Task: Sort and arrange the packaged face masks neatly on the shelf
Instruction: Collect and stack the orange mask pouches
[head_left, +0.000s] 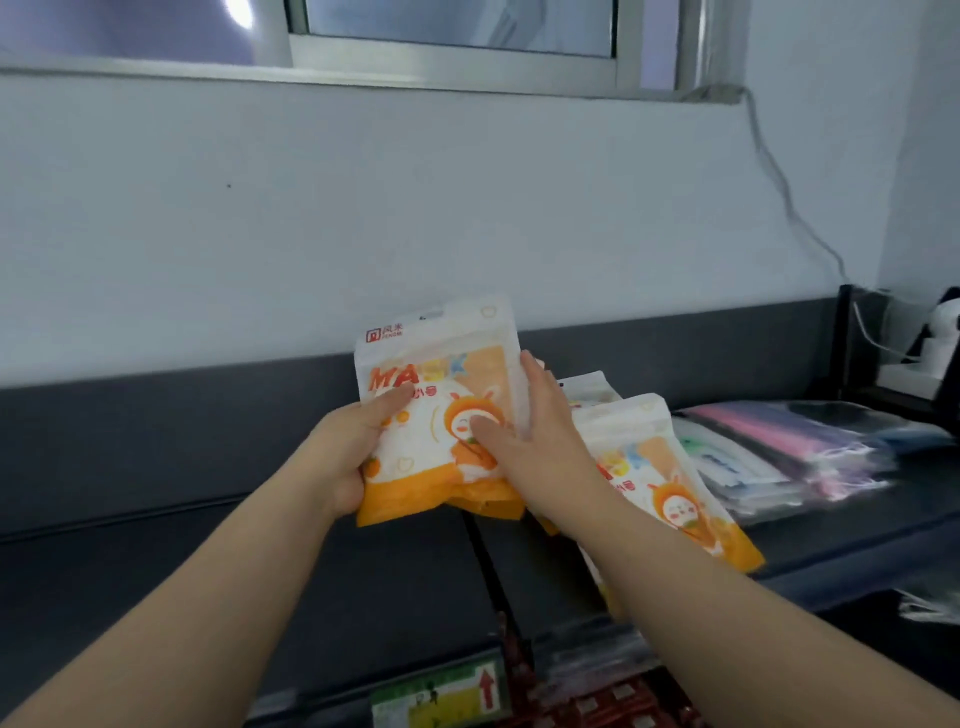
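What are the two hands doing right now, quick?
Left hand: holds the orange mask pack.
Right hand: holds the same pack, thumb on its front.

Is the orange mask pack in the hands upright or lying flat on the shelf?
Upright: the orange mask pack stands hang-hole end up, gripped by the left hand and right hand.

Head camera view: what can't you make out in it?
All in the head view:
- how many orange packs are held: the left hand and right hand cover the stack.
- small print on the front pack: blurred.
- clear-wrapped masks on the shelf: blurred, uncountable.
- red items: cut off by the bottom edge.
- white device: cut off by the right edge.
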